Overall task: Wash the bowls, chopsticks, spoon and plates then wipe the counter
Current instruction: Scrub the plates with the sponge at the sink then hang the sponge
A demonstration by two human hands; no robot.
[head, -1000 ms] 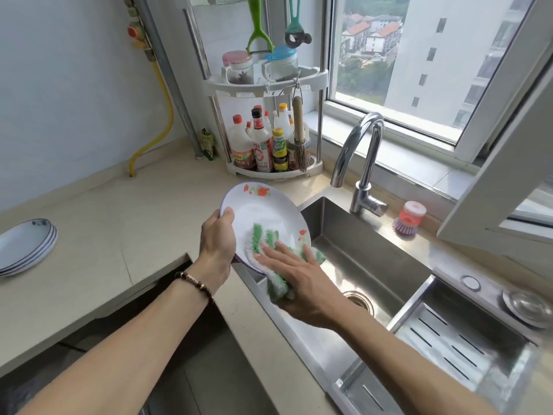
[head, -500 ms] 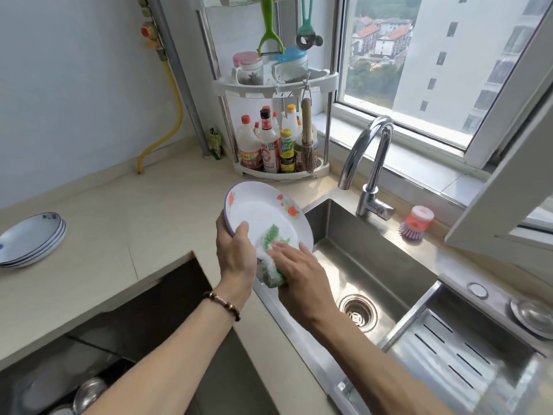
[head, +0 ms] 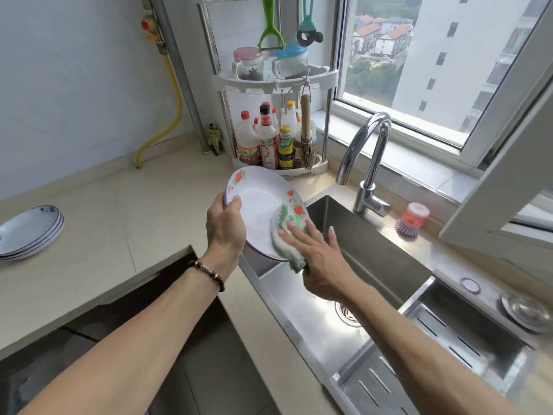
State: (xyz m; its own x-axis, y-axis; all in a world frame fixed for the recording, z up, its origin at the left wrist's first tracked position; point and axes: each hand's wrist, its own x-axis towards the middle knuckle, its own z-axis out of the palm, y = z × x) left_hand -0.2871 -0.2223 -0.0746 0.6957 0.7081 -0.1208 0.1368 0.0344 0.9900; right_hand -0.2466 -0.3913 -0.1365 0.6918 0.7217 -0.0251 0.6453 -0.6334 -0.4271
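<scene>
A white plate (head: 259,202) with red flowers on its rim is tilted up over the left edge of the steel sink (head: 377,274). My left hand (head: 226,227) grips its left rim, thumb on the face. My right hand (head: 317,260) presses a green and white cloth (head: 285,242) flat against the plate's lower right part with straight fingers. A stack of blue-rimmed plates (head: 30,232) lies on the beige counter (head: 119,211) at far left.
A chrome tap (head: 369,163) arches over the sink's back. A pink dish brush (head: 411,220) stands right of the tap. A corner rack (head: 278,130) with sauce bottles stands behind the plate. A slotted drain tray (head: 449,348) fills the sink's right part.
My left hand has turned the plate, so the flower marks sit at new spots. My right hand has slid the cloth to the plate's lower right, with its fingers straighter.
</scene>
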